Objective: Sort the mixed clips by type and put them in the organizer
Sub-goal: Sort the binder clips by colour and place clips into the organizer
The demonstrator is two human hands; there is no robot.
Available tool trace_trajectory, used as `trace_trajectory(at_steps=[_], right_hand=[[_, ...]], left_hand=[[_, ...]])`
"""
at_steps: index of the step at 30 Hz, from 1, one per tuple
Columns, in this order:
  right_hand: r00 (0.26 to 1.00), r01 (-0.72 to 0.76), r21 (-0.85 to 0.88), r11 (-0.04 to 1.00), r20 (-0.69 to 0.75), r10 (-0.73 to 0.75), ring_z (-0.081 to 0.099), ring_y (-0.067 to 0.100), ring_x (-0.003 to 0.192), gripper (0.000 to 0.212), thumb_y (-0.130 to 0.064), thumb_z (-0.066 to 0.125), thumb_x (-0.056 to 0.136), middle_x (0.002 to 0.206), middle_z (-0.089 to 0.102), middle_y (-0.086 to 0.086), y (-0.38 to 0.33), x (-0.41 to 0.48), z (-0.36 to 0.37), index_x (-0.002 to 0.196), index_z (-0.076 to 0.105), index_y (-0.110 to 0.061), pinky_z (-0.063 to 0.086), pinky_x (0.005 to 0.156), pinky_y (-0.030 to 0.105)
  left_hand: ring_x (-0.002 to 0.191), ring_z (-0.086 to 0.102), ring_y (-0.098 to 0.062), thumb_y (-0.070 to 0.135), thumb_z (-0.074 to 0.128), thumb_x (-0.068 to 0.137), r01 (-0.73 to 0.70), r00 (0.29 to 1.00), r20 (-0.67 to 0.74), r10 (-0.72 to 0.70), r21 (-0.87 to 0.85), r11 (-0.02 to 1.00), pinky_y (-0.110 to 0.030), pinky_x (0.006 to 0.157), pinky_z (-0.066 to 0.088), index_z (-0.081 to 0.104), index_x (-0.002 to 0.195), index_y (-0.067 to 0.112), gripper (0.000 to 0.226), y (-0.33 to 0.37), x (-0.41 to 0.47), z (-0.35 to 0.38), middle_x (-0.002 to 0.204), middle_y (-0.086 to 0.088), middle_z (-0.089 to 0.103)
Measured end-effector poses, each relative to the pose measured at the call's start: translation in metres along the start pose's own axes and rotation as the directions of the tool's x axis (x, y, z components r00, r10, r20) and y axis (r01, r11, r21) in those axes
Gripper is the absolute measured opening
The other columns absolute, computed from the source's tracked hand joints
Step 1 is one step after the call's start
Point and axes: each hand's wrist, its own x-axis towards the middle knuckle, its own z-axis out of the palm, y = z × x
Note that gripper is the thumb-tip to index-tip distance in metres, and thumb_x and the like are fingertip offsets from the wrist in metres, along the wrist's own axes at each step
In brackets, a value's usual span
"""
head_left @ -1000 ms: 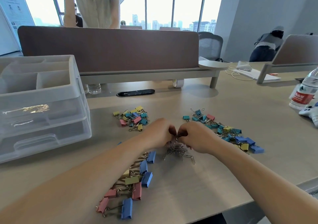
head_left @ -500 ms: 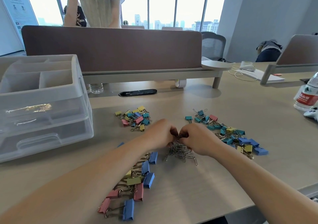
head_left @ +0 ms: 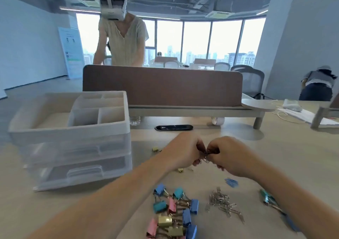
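The clear plastic organizer stands at the left of the table, with one open compartment tray on top and two shut drawers below. Right of the organizer and nearer the camera lie about ten large binder clips in one heap; level with its drawers, the left hand and right hand, fingers curled, pinch one small tangle of paper clips between them, off the table. Farther right of the organizer lie one heap of silver paper clips, too many to count, one small blue clip and one blurred teal cluster.
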Motion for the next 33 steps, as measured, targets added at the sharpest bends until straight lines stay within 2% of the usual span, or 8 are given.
trace_trajectory(at_steps=[4, 7, 14, 16, 19, 25, 28, 33], right_hand=[[0.992, 0.105, -0.048, 0.993, -0.059, -0.108, 0.062, 0.01, 0.059, 0.022, -0.029, 0.06, 0.093, 0.066, 0.065, -0.003, -0.056, 0.021, -0.03, 0.071, 0.063, -0.024, 0.053, 0.061, 0.028], [0.981, 0.18, -0.025, 0.983, -0.069, -0.182, 0.064, 0.013, 0.059, 0.023, -0.031, 0.06, 0.092, 0.067, 0.067, 0.0, -0.101, 0.04, -0.046, 0.072, 0.066, -0.022, 0.056, 0.063, 0.032], [0.942, 0.327, 0.069, 0.942, -0.103, -0.32, 0.057, 0.009, 0.048, 0.024, -0.026, 0.063, 0.09, 0.057, 0.063, -0.003, -0.186, 0.095, -0.052, 0.067, 0.065, -0.019, 0.049, 0.051, 0.023], [0.941, 0.335, 0.101, 0.937, -0.089, -0.326, 0.056, 0.009, 0.048, 0.02, -0.026, 0.064, 0.089, 0.059, 0.065, -0.001, -0.201, 0.113, -0.043, 0.072, 0.068, -0.017, 0.049, 0.054, 0.025], [0.949, 0.315, 0.122, 0.941, -0.052, -0.311, 0.05, 0.015, 0.049, 0.02, -0.021, 0.063, 0.087, 0.065, 0.068, 0.009, -0.216, 0.136, -0.027, 0.073, 0.071, -0.008, 0.049, 0.055, 0.03], [0.969, 0.245, 0.046, 0.969, 0.006, -0.245, 0.043, 0.019, 0.055, 0.024, -0.014, 0.059, 0.083, 0.058, 0.058, 0.009, -0.232, 0.161, -0.003, 0.061, 0.063, -0.004, 0.039, 0.053, 0.028], [0.976, 0.218, 0.039, 0.975, 0.011, -0.219, 0.052, 0.019, 0.054, 0.019, -0.011, 0.06, 0.079, 0.058, 0.065, 0.005, -0.236, 0.167, -0.002, 0.061, 0.069, -0.009, 0.05, 0.057, 0.031], [0.971, 0.232, -0.031, 0.972, 0.067, -0.23, 0.06, 0.02, 0.063, 0.016, -0.012, 0.062, 0.08, 0.074, 0.074, 0.009, -0.241, 0.17, -0.004, 0.075, 0.076, -0.007, 0.056, 0.067, 0.034]], left_hand=[[0.059, 0.069, -0.018, 0.011, 0.063, 0.081, 0.036, 0.993, -0.117, -0.026, 0.08, 0.996, -0.037, 0.06, 0.059, 0.075, 0.075, 0.014, 0.013, -0.008, -0.015, -0.068, 0.061, -0.001, 0.07], [0.062, 0.071, -0.018, 0.016, 0.066, 0.085, 0.075, 0.984, -0.164, -0.063, 0.067, 0.995, -0.041, 0.065, 0.061, 0.076, 0.08, 0.012, 0.012, -0.021, -0.03, -0.116, 0.066, -0.005, 0.072], [0.05, 0.057, -0.018, 0.01, 0.067, 0.081, 0.189, 0.955, -0.241, -0.172, 0.05, 0.981, -0.031, 0.054, 0.052, 0.074, 0.076, 0.011, 0.009, -0.061, -0.055, -0.201, 0.066, -0.013, 0.07], [0.05, 0.056, -0.014, 0.009, 0.068, 0.079, 0.219, 0.947, -0.257, -0.195, 0.069, 0.973, -0.034, 0.062, 0.054, 0.076, 0.075, 0.012, 0.009, -0.076, -0.057, -0.214, 0.061, -0.006, 0.07], [0.042, 0.05, -0.006, -0.001, 0.065, 0.081, 0.262, 0.94, -0.235, -0.246, 0.038, 0.964, -0.019, 0.05, 0.046, 0.077, 0.078, 0.003, 0.012, -0.099, -0.056, -0.222, 0.046, 0.01, 0.061], [0.052, 0.055, -0.011, 0.011, 0.064, 0.08, 0.35, 0.912, -0.236, -0.335, 0.023, 0.937, -0.019, 0.057, 0.044, 0.078, 0.079, 0.012, 0.014, -0.13, -0.05, -0.216, 0.067, -0.009, 0.073], [0.049, 0.055, -0.01, 0.004, 0.06, 0.084, 0.356, 0.905, -0.246, -0.347, -0.008, 0.934, -0.012, 0.053, 0.042, 0.078, 0.083, 0.009, 0.018, -0.135, -0.046, -0.216, 0.062, -0.007, 0.069], [0.068, 0.053, -0.024, -0.005, 0.053, 0.094, 0.347, 0.915, -0.213, -0.342, -0.016, 0.938, -0.022, 0.064, 0.04, 0.07, 0.085, -0.001, 0.019, -0.143, -0.043, -0.213, 0.086, -0.024, 0.064]])
